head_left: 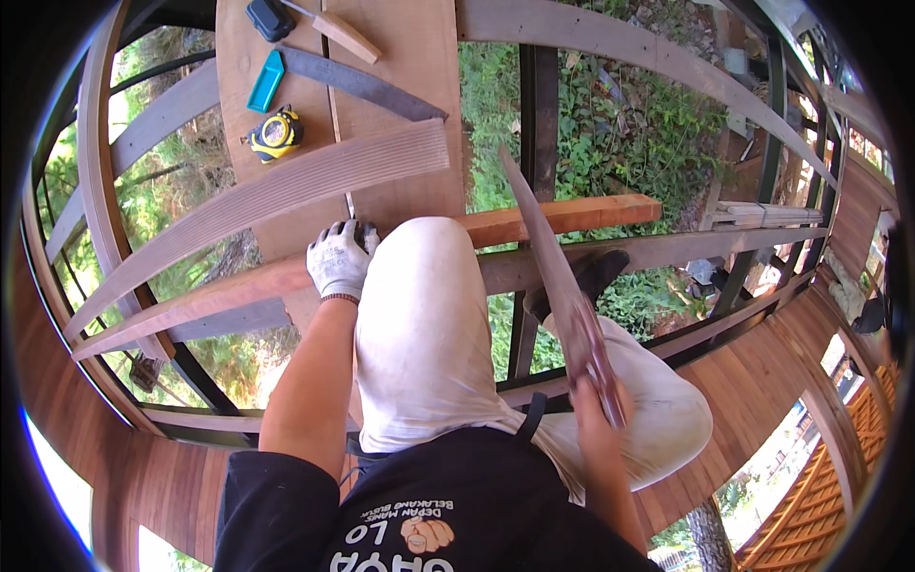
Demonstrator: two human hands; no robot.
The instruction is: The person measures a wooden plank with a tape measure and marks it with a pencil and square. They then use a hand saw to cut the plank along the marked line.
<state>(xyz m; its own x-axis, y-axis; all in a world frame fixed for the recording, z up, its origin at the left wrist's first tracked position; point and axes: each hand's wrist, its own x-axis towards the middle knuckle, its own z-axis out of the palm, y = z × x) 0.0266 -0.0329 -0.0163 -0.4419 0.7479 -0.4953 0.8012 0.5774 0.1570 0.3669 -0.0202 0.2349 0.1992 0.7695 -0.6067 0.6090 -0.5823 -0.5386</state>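
Observation:
My left hand, in a pale work glove with dark fingertips, presses on a reddish wooden beam, its fingers curled over the far edge. One of my knees rests over the same beam, whose free end sticks out to the right. My right hand is bare and closed around the handle of a handsaw. The long, slightly blurred blade points up and away from me, passing above the beam in this view. Whether the blade touches the wood I cannot tell.
Ahead lie broad planks with a yellow tape measure, a teal tray-like piece, a dark metal blade, a wooden-handled tool and a black case. A grooved board crosses them. Open gaps between dark frame bars show greenery below.

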